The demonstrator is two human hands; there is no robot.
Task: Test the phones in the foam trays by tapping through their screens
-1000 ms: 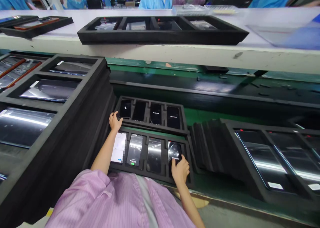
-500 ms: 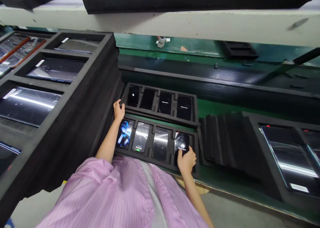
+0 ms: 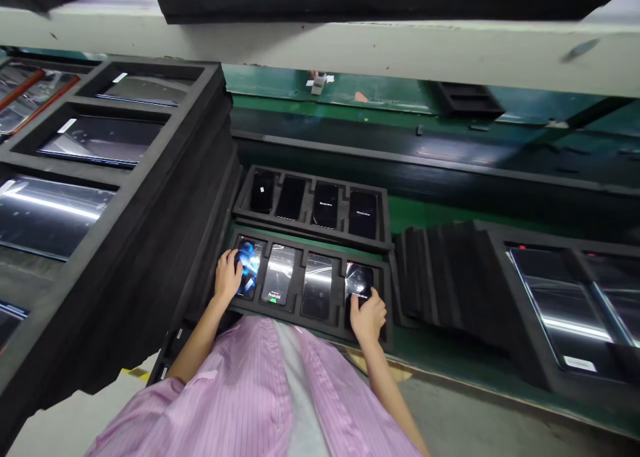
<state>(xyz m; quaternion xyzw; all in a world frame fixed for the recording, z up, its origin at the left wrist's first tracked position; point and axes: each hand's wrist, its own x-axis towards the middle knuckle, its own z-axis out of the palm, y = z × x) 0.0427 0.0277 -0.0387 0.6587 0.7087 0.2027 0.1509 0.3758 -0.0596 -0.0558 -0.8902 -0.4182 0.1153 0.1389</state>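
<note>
In the near black foam tray (image 3: 295, 315) several phones lie in a row of slots. My left hand (image 3: 229, 277) is curled over the tray's left rim, its fingertips against the edge of a phone with a blue picture on its screen (image 3: 250, 263). My right hand (image 3: 369, 315) grips the rightmost phone (image 3: 359, 278), thumb on one side and fingers on the other; that phone's lower part is hidden. Between them are a phone showing a white Android start screen (image 3: 279, 270) and a phone with a dark, reflecting screen (image 3: 317, 290).
Behind is a second foam tray (image 3: 313, 226) of phones. Tall foam tray stacks stand at left (image 3: 185, 170) and right (image 3: 450, 270), with phones in their top trays. A pale shelf edge (image 3: 320, 47) crosses above; beyond is a green surface with a small black tray (image 3: 467, 100).
My left hand has come down from the far tray's left corner to the near tray's left rim, by the blue-screened phone. My right hand stays at the rightmost phone. The view has shifted slightly.
</note>
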